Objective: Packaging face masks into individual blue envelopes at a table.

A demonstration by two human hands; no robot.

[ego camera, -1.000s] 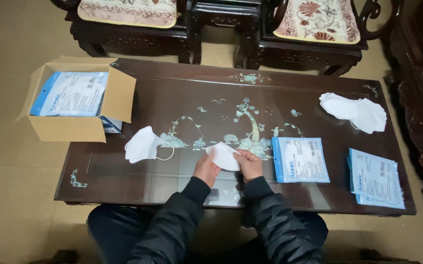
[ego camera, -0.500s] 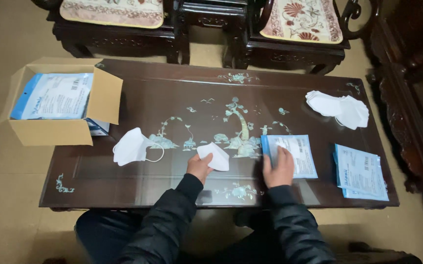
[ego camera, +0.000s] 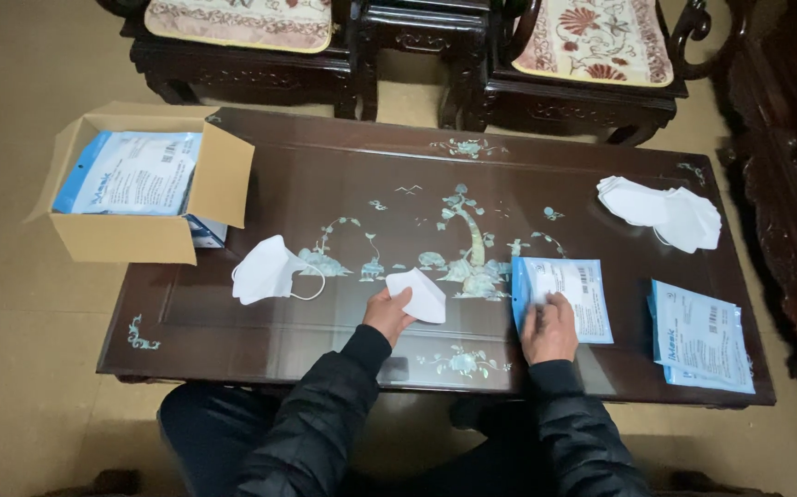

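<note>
Your left hand [ego camera: 387, 315] pinched the folded white face mask [ego camera: 420, 294] at table centre, while your right hand [ego camera: 548, 329], fingers spread, pressed flat on the blue-edged packet [ego camera: 569, 293] at 3 o'clock, steadying it.

Both arms wear puffy black quilted jacket sleeves [ego camera: 325, 414] with snug ribbed cuffs. The bare left hand [ego camera: 386, 315] and bare right hand [ego camera: 548, 329] emerge at twelve o'clock.

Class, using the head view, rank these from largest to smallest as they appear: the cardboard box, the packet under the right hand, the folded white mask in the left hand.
1. Cardboard box, clearly largest.
2. Packet under the right hand.
3. Folded white mask in the left hand, smallest.
</note>
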